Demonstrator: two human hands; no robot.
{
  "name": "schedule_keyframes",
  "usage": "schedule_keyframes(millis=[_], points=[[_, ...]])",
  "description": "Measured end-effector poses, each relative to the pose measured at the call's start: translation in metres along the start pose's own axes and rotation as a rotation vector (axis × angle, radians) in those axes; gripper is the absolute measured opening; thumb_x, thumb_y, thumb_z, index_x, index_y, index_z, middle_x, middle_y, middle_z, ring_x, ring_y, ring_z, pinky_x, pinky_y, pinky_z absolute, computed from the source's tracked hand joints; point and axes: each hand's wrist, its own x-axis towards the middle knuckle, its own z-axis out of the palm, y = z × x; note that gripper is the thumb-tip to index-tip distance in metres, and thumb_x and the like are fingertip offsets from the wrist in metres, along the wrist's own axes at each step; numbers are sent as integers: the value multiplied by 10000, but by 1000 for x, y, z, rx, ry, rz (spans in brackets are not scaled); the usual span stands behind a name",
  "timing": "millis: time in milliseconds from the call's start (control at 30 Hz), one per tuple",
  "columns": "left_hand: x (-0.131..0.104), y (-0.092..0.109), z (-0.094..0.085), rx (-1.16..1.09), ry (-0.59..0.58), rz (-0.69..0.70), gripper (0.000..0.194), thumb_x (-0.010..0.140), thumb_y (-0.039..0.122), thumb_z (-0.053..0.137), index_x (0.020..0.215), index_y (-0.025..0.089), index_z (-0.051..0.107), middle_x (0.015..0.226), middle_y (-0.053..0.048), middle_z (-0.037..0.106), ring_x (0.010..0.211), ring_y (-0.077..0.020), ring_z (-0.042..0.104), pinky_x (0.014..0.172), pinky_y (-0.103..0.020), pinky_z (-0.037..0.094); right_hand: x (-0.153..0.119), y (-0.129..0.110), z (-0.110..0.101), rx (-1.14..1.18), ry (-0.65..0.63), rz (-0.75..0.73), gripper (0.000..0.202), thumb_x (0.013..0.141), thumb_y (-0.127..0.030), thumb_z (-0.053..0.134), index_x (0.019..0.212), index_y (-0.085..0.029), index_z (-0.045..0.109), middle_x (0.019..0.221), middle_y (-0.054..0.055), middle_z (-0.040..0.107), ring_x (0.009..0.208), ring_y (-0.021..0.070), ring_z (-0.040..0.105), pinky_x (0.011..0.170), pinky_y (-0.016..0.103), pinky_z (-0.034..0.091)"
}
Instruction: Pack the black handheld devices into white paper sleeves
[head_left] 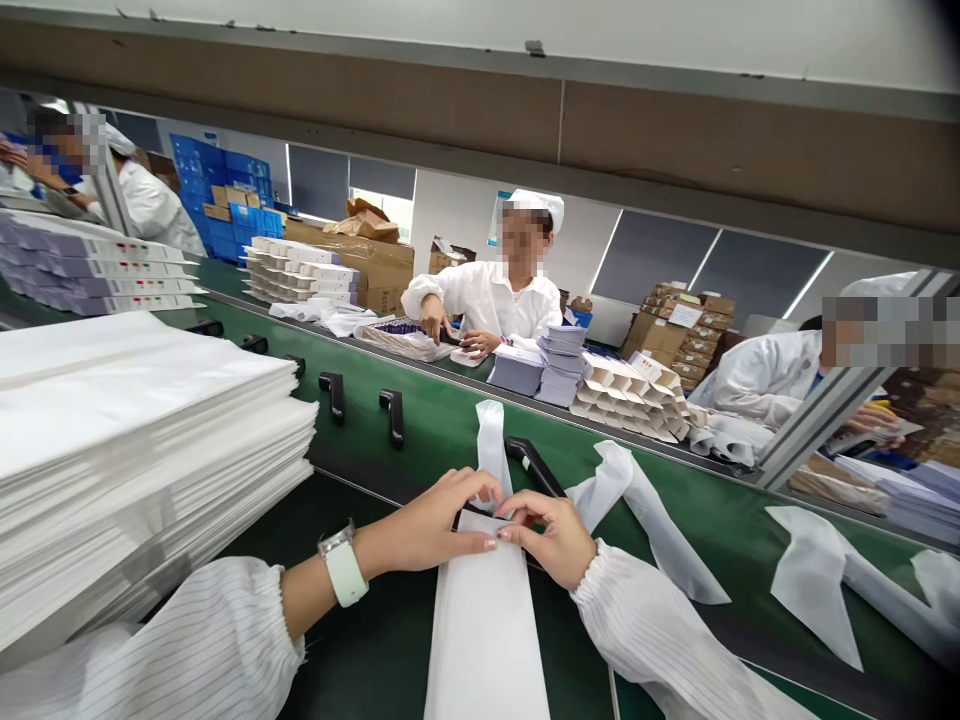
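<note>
A long, narrow white sleeve (486, 640) lies lengthwise in front of me, its near end running out of the bottom of the head view. My left hand (442, 515) is at the left corner of its far end, with the thumb on top and the fingers curled over the edge. At the right corner, my right hand (547, 530) pinches the same end between thumb and fingers. The two hands almost touch. Just beyond them a thin translucent white strip (491, 440) lies on the green conveyor belt (442, 410), beside a black handle-shaped part (534, 465).
A tall stack of white sheets (150, 400) stands at my left. More black parts (391, 415) and crumpled white sleeves (652, 520) lie along the belt. Opposite, a co-worker (502, 300) works beside stacked cartons (630, 395). A shelf edge (480, 130) crosses overhead.
</note>
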Motion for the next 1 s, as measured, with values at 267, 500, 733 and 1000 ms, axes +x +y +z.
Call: schedule_keyframes(millis=[267,500,733,1000], points=[[2,11,-1,-233,-31,73,279,764,342,476,562,150,457,853,-6,471,867,-147,395,769,-231,313,13,10,-22,158,-250,-7,302,755,-405,429,656,-152,562,720,25,577,706,138,525,656,265,397],[2,8,7,-236,-48,-20,241,746,396,485,686,164,507,719,18,374,676,-110,369,654,-222,312,35,55,-49,-457,347,364,483,565,-81,606,1017,-227,519,909,99,540,972,297,440,824,499,252],[4,9,7,-202,-120,15,203,768,370,460,718,183,519,713,13,408,759,-138,358,693,-227,286,37,9,-58,402,406,141,617,684,-259,551,1186,-359,207,855,-16,560,824,166,559,725,364,428],[6,4,18,-244,-72,-27,224,776,384,444,719,177,507,712,19,378,704,-119,346,663,-213,285,30,-41,-38,879,154,57,426,723,-268,544,1072,-344,312,817,-26,574,852,164,571,741,368,440]])
